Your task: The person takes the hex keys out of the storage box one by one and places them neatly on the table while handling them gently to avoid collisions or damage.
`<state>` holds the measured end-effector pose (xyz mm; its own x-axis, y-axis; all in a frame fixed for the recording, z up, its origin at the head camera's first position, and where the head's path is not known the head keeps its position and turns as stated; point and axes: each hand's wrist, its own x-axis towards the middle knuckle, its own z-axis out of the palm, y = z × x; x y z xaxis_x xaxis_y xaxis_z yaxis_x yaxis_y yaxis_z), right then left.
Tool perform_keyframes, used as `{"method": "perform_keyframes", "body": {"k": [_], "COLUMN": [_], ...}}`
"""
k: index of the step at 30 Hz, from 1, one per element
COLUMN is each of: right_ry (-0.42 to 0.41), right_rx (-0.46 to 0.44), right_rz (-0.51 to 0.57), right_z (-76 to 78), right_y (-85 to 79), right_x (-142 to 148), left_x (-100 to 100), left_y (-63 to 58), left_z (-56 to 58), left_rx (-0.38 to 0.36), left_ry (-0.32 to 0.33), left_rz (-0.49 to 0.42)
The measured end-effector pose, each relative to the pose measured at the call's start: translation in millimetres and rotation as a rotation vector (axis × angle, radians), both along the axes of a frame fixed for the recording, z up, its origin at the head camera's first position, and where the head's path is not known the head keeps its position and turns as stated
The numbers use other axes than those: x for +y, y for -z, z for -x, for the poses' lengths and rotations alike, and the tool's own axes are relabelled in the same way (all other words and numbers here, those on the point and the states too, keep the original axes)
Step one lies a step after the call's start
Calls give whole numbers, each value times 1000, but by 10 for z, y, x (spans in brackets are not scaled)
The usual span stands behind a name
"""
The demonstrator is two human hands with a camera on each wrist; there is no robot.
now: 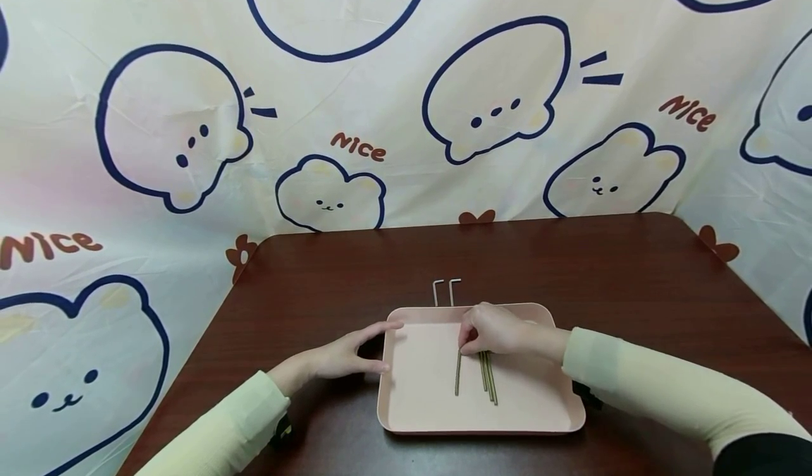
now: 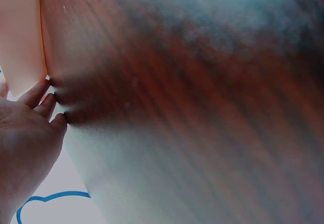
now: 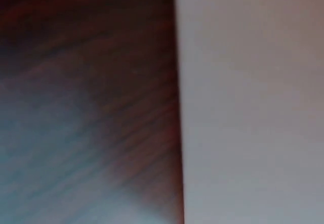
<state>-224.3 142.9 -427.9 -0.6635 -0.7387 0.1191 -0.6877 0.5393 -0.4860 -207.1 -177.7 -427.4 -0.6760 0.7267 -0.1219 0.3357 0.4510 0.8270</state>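
A pale pink rectangular tray (image 1: 419, 391) lies on the table. Over its middle, my right hand (image 1: 495, 329) pinches the upper end of a thin olive-gold rod (image 1: 458, 374) between thumb and fingers. Several similar rods (image 1: 488, 384) lie close together just to the right, their far ends hidden beneath this hand. My left hand (image 1: 339, 357) rests at the tray's left rim, its fingers extended and the thumb apart. The left wrist view shows the fingertips of that hand (image 2: 25, 133) right at the tray edge (image 2: 43, 42). Only tray (image 3: 253, 107) and tabletop appear in the right wrist view.
Two silver L-shaped hex keys, a left one (image 1: 435, 294) and a right one (image 1: 451, 294), lie just beyond the tray's far rim. The dark brown wooden table (image 1: 342, 271) reaches back to a cloth (image 1: 406, 109) printed with cartoon bears.
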Motion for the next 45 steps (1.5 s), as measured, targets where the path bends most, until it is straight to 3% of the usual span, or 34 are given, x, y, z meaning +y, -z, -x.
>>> {"method": "perform_keyframes", "body": {"k": [4,8,11,18,23,36,45], "right_ry": [-40,-26,-2,-49,-8,84,87], "right_rx": [57,64,20,-132,-181,-189,-169], "right_rz": [-17,-43,-33,104,133,113,89], "right_z": [9,-8,-14,38,60,214,393], "right_y": [-17,-35,-57,-152,-255,-539,-656], "right_x": [-20,-12,0,34,82,171,198], "left_x": [-7,-8,-8,-16,-16,-2,-2], "left_y": [4,25,28,5,15,-16,4], "left_z": [-6,-17,-24,-9,-8,17,18], "left_rx": [12,17,6,13,3,22,34], "left_ry": [-5,-4,-5,-10,-6,-2,3], "left_rz": [-5,-6,-4,-2,-2,8,1]}}
